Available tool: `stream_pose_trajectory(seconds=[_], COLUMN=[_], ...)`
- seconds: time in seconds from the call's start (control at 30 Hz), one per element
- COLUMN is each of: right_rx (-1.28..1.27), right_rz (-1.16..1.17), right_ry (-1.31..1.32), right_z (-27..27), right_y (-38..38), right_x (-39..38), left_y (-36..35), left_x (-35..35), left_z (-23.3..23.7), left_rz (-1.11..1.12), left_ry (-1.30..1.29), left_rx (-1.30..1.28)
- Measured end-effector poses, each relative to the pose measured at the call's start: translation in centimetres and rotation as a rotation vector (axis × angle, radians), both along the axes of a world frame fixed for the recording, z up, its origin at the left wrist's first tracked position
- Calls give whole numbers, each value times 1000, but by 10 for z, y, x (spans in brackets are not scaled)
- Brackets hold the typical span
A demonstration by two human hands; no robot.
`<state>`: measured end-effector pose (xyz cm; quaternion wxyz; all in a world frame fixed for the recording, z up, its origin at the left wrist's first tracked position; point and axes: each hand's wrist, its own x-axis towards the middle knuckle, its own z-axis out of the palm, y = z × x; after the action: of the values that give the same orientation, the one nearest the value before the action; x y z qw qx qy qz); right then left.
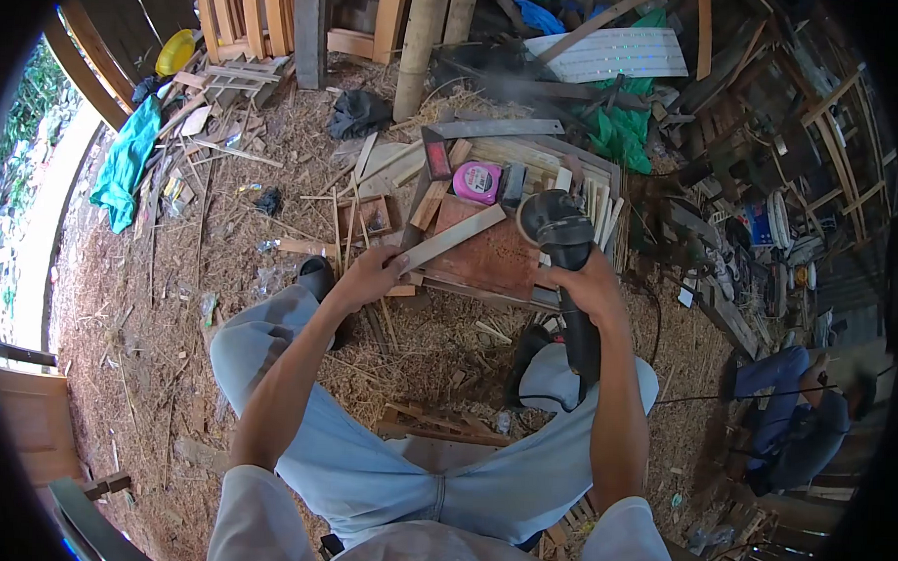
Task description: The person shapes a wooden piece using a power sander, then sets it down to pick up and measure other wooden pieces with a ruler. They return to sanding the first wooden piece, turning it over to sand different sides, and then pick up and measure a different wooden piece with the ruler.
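Note:
My left hand (372, 275) is closed around the near end of a short pale wood strip (454, 239), which slants up to the right over a reddish-brown board (489, 254). An angle grinder (571, 247) is in my right hand (589, 285), fingers wrapped round its black body. Its round disc head lies over the right part of the low work surface, a small gap from the strip's far end. Just beyond the strip sit a pink tape measure (477, 182) and a small dark block (514, 185). The underside of the grinder is hidden.
A metal square (498, 128) lies at the back of the work surface, near wood strips (602, 212). The grinder's cord (702, 396) runs right, toward a seated person (796, 411). Shavings and scraps cover the floor (170, 340). Wooden frames (249, 16) and posts (417, 57) stand behind.

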<state>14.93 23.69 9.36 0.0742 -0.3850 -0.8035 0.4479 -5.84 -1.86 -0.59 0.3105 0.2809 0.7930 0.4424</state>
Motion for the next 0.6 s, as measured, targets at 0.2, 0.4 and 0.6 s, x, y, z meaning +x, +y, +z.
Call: stream_pose_trajectory(seconds=[0.2, 0.4, 0.6], right_rx=[47, 120, 76], right_rz=[114, 235, 183], right_ry=[51, -94, -5], right_z=[14, 12, -3], right_y=[-20, -42, -18], right_x=[1, -10, -6], left_y=[12, 29, 23], left_x=[10, 8, 6], left_z=[9, 10, 13], left_rz=[80, 26, 9], left_ry=[-44, 144, 123], left_rx=[52, 75, 78])
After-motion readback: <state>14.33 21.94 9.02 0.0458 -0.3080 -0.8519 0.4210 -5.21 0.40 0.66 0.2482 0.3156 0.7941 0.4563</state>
